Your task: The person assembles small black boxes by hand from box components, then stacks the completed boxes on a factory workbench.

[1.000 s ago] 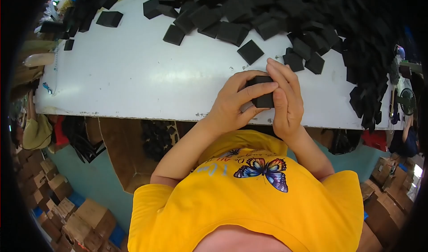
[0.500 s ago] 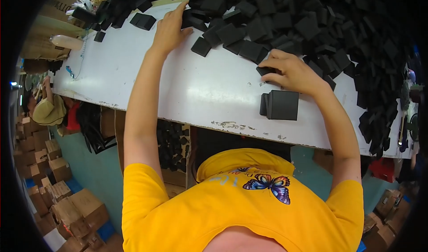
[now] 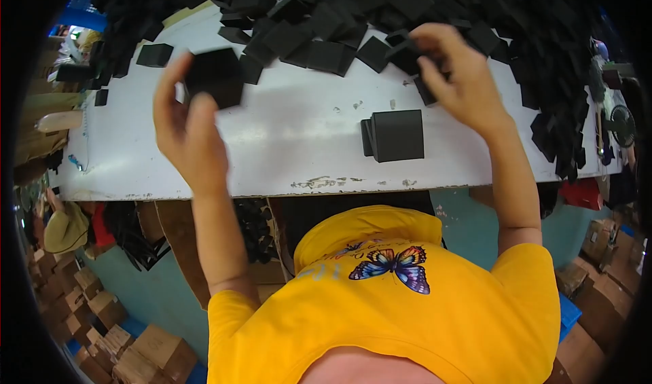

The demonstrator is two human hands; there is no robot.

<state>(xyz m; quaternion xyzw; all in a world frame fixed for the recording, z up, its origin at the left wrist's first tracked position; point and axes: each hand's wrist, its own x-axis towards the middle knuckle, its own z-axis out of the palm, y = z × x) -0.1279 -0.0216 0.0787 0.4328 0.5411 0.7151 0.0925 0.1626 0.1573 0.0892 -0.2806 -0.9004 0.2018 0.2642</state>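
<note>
Between the thumb and fingers of my left hand (image 3: 187, 133) is a square black box (image 3: 216, 77), held up over the left part of the white table (image 3: 285, 133). My right hand (image 3: 462, 78) is at the near edge of a heap of similar boxes (image 3: 326, 21), its thumb and fingers closed around a small black box (image 3: 406, 57). Another dark piece lies just beneath that hand, partly covered by it. Nearer my body, a short stack of black boxes (image 3: 398, 135) rests on the table, touched by neither hand.
The heap spreads along the far side and down the right end (image 3: 560, 139). A single box (image 3: 155, 55) lies at the left. Cardboard boxes (image 3: 163, 350) cover the floor at lower left. A small fan (image 3: 621, 124) stands at the far right.
My left hand has come back from the heap's edge, now with a black box in it. The right hand has turned and now grips a small box. The camera view has shifted.
</note>
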